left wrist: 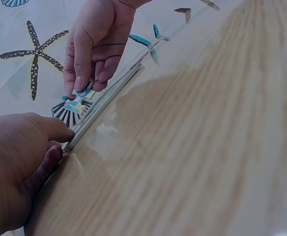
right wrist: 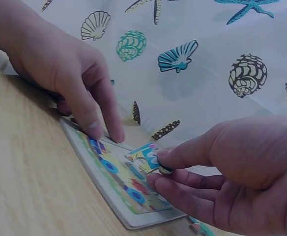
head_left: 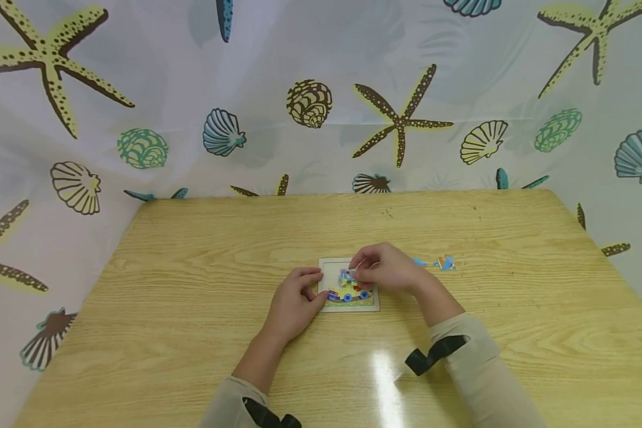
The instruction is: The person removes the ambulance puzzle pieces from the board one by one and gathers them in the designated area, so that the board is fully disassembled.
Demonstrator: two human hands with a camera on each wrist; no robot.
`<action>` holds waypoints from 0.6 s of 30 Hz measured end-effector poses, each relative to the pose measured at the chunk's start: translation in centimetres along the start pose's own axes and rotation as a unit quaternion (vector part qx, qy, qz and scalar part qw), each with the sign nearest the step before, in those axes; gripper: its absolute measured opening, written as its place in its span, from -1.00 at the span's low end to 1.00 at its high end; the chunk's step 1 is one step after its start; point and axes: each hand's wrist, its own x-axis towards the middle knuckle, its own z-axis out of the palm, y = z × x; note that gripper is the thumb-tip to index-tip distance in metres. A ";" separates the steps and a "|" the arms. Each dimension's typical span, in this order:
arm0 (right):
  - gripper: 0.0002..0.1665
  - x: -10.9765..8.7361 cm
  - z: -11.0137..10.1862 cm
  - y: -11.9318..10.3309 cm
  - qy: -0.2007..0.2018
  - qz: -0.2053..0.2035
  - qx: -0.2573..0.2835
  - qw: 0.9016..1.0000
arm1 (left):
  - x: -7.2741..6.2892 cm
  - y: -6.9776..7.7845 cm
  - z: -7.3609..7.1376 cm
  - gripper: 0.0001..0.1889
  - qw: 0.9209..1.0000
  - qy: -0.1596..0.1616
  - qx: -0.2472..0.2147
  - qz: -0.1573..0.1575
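A small jigsaw puzzle tray [head_left: 329,268] with a pale border lies on the table. Fitted pieces along its front show a vehicle with blue wheels [right wrist: 134,195]. My left hand [head_left: 295,302] rests at the tray's left side, thumb and fingertips spread apart and touching its border. Between the thumb and fingers of my right hand [head_left: 392,268] is a blue and yellow puzzle piece [right wrist: 144,158], tilted just above the tray. The fingertips cover part of this piece. In the left wrist view, my right hand [left wrist: 98,44] is beyond the tray's edge.
Loose puzzle pieces [head_left: 446,263] lie right of the tray, one partly behind my right forearm. The wooden table [head_left: 219,249] reaches back to a cloth [head_left: 267,59] printed with shells and starfish. Black straps [head_left: 437,352] hang at both sleeves.
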 end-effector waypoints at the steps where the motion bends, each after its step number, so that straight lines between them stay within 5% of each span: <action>1: -0.82 -0.1 -0.2 0.0 0.001 0.003 0.000 1.000 | 0.0 0.0 0.0 -0.62 1.000 0.000 0.001 0.002; 18: -0.80 -1.6 -3.6 0.8 -0.017 0.064 -0.015 0.998 | -0.1 0.0 0.1 -0.61 1.000 -0.001 0.000 -0.015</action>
